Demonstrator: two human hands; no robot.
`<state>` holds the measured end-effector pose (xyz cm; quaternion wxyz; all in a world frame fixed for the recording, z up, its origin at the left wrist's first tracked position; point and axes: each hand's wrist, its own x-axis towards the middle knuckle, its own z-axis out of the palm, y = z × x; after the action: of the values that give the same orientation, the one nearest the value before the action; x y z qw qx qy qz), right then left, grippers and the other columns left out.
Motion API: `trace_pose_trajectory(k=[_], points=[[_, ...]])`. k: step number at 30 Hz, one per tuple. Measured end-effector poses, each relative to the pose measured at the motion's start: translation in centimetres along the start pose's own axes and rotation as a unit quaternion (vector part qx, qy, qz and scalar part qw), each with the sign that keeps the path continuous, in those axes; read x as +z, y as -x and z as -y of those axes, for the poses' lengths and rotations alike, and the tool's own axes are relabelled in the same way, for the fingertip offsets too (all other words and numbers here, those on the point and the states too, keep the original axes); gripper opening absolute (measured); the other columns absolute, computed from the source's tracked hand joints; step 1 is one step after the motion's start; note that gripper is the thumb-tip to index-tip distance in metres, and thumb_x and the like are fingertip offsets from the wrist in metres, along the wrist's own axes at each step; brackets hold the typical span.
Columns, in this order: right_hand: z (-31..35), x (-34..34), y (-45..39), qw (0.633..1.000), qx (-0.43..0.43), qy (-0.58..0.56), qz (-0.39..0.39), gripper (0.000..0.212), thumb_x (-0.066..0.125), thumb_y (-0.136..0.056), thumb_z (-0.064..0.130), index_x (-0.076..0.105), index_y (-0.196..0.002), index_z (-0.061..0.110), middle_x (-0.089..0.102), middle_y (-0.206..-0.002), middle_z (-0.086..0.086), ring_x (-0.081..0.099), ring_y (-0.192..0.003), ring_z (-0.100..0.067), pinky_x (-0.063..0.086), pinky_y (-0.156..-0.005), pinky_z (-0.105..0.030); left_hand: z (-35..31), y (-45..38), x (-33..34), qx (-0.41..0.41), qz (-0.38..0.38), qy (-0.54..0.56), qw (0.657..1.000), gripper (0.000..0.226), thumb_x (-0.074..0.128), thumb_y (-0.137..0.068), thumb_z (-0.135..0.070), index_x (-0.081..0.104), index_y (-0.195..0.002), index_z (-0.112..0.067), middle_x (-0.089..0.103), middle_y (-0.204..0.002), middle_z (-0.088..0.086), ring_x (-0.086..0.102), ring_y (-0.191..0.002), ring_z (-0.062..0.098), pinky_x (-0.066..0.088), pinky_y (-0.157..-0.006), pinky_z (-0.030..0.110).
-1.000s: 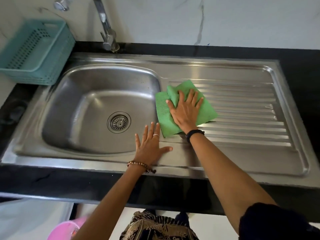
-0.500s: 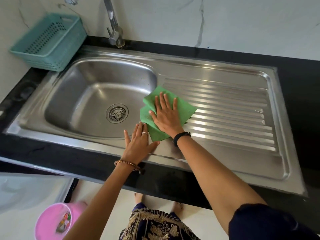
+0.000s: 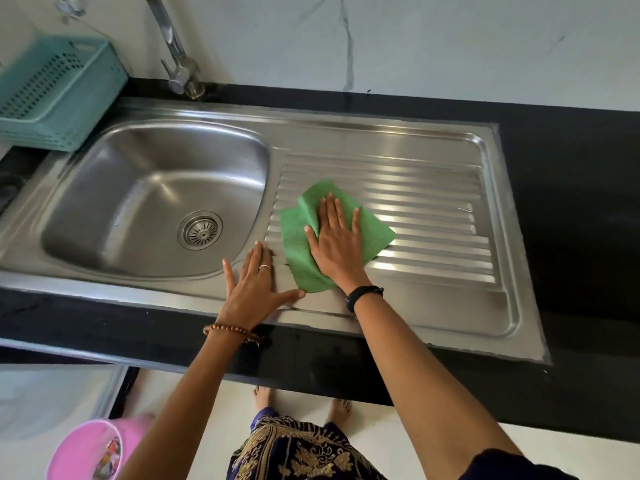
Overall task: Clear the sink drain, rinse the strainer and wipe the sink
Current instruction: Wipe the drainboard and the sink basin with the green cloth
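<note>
A steel sink (image 3: pixel 104 168) with a ribbed drainboard (image 3: pixel 433 209) sits in a black counter. The round strainer (image 3: pixel 200 230) is seated in the drain of the basin. My right hand (image 3: pixel 337 244) lies flat with straight fingers on a green cloth (image 3: pixel 298 258), pressing it onto the left part of the drainboard. My left hand (image 3: pixel 254 285) rests flat and spread on the sink's front rim, just left of the cloth, holding nothing.
A tap (image 3: pixel 173 46) rises at the back behind the basin. A teal plastic basket (image 3: pixel 52 95) stands at the back left on the black counter (image 3: pixel 571 202). A pink bucket (image 3: pixel 93 448) with scraps inside sits on the floor below left.
My right hand slid the green cloth left to the basin's edge, then back right onto the drainboard ribs. The left hand stayed on the front rim.
</note>
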<state>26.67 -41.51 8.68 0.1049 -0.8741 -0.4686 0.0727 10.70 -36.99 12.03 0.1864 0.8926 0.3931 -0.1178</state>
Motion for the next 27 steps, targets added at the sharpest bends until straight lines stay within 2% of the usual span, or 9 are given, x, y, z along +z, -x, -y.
trace_pose_trajectory(k=[4, 13, 20, 23, 27], points=[[-3.9, -1.3, 1.2, 0.999, 0.050, -0.002, -0.004, 0.063, 0.015, -0.099, 0.044, 0.004, -0.149, 0.007, 0.005, -0.159, -0.009, 0.001, -0.147, -0.019, -0.005, -0.118, -0.049, -0.1, 0.8, 0.6, 0.026, 0.001, -0.017, 1.000, 0.104, 0.044, -0.075, -0.071, -0.004, -0.147, -0.013, -0.016, -0.155, 0.007, -0.012, -0.144, 0.020, -0.019, -0.108, 0.053], [-15.8, -4.8, 6.1, 0.980, 0.199, 0.002, -0.027, 0.061, 0.014, -0.100, 0.042, 0.001, -0.149, 0.009, 0.000, -0.159, -0.008, 0.000, -0.147, -0.019, -0.004, -0.119, -0.048, 0.1, 0.8, 0.8, 0.033, 0.007, -0.038, 0.999, 0.099, 0.043, -0.078, -0.068, -0.001, -0.148, -0.013, -0.017, -0.155, 0.008, -0.009, -0.144, 0.024, -0.012, -0.111, 0.057], [-17.7, -5.5, 9.3, 0.980, 0.191, -0.037, -0.039, 0.061, 0.020, -0.101, 0.039, 0.000, -0.149, 0.008, 0.000, -0.159, -0.009, 0.001, -0.147, -0.019, -0.005, -0.120, -0.034, 0.0, 0.6, 0.5, 0.039, -0.012, -0.035, 0.999, 0.100, 0.048, -0.074, -0.068, 0.006, -0.148, -0.014, -0.006, -0.157, 0.008, -0.002, -0.145, 0.023, -0.010, -0.111, 0.057], [-17.5, -5.6, 11.0, 0.981, 0.188, -0.046, -0.018, 0.062, 0.022, -0.101, 0.039, -0.004, -0.149, 0.009, -0.004, -0.159, -0.008, -0.002, -0.147, -0.018, -0.007, -0.119, -0.032, 0.2, 0.7, 0.6, 0.043, -0.018, -0.034, 0.998, 0.100, 0.047, -0.074, -0.069, 0.006, -0.148, -0.016, -0.006, -0.157, 0.007, -0.001, -0.145, 0.024, -0.010, -0.111, 0.059], [-16.6, -5.8, 13.0, 0.978, 0.199, -0.048, 0.046, 0.066, 0.022, -0.100, 0.041, -0.012, -0.148, 0.010, -0.013, -0.158, -0.006, -0.010, -0.146, -0.018, -0.011, -0.117, -0.036, 0.3, 0.8, 0.6, 0.048, -0.015, -0.047, 0.998, 0.099, 0.044, -0.075, -0.070, 0.003, -0.148, -0.017, -0.007, -0.157, 0.006, -0.001, -0.145, 0.024, -0.009, -0.111, 0.059]])
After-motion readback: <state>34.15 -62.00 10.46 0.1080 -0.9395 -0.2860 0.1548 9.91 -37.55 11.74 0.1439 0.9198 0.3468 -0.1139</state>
